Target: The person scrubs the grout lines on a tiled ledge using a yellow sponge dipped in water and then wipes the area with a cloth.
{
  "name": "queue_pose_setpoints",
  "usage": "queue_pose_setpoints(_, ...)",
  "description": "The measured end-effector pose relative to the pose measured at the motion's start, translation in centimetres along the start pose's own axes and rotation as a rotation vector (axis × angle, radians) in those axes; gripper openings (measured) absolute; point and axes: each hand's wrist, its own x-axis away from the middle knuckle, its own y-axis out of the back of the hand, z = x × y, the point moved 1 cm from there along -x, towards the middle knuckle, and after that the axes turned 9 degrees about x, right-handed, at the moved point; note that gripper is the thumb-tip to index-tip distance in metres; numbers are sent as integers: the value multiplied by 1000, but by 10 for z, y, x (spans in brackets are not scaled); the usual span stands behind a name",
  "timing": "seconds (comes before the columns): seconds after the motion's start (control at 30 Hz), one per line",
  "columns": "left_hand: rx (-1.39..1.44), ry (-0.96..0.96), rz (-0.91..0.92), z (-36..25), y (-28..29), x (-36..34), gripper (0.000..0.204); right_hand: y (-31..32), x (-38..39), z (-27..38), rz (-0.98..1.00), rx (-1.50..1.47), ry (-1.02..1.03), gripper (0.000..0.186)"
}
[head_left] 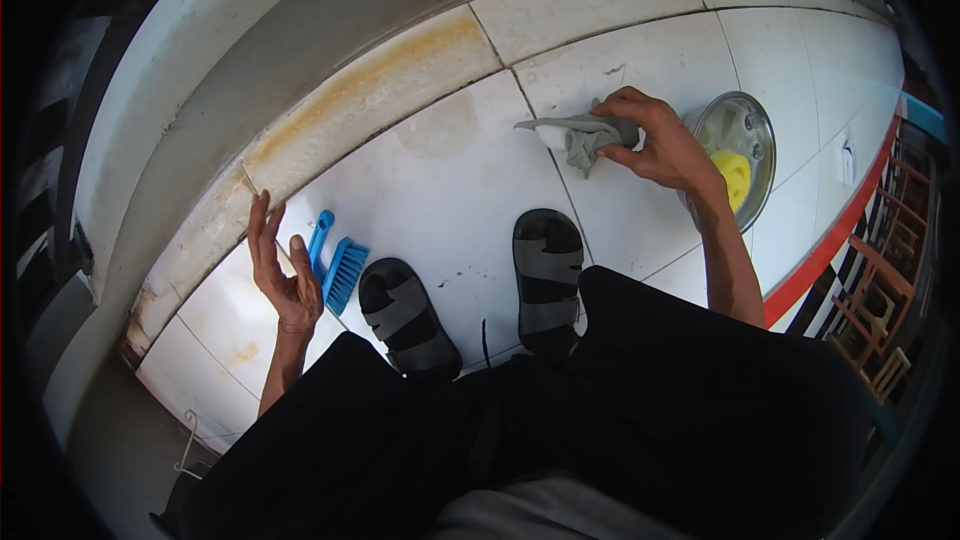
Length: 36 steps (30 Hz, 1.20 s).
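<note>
From afar I see my right hand (668, 143) clamped on a crumpled grey cloth (583, 148) above the white tiled floor (440, 205), nearer its wall edge. My left hand (288, 283) is empty, its fingers apart. A careless right wrist could, I judge, tip the round silver metal bowl (768, 150). That wrist hides some of its rim; the cloth's underside I cannot see.

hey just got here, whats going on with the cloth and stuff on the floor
A person's right hand grips a grey cloth over the white tiles. Their left hand, open and empty, is beside a blue brush on the floor. By the right wrist stands a metal bowl with a yellow sponge inside.
</note>
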Motion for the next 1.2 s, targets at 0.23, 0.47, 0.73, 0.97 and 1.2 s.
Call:
queue_pose_setpoints(0.23, 1019, 446, 259, -94, -79, -69, 39, -30, -15, 56, 201, -683, 221, 55)
queue_pose_setpoints(0.47, 1123, 419, 339, -86, -91, -73, 31, -86, -13, 80, 183, -1441, 4, 65)
queue_pose_setpoints(0.73, 1000, 732, 359, -75, -118, -18, 25, -89, -10, 97, 107, -1578, 62, 62)
queue_pose_setpoints(0.97, 1046, 588, 159, -88, -121, -12, 20, -107, -13, 126, -290, -1307, 38, 52)
queue_pose_setpoints(1.2, 1496, 694, 77, -111, -116, -23, 53, -112, -17, 150, -425, -1215, -42, 49)
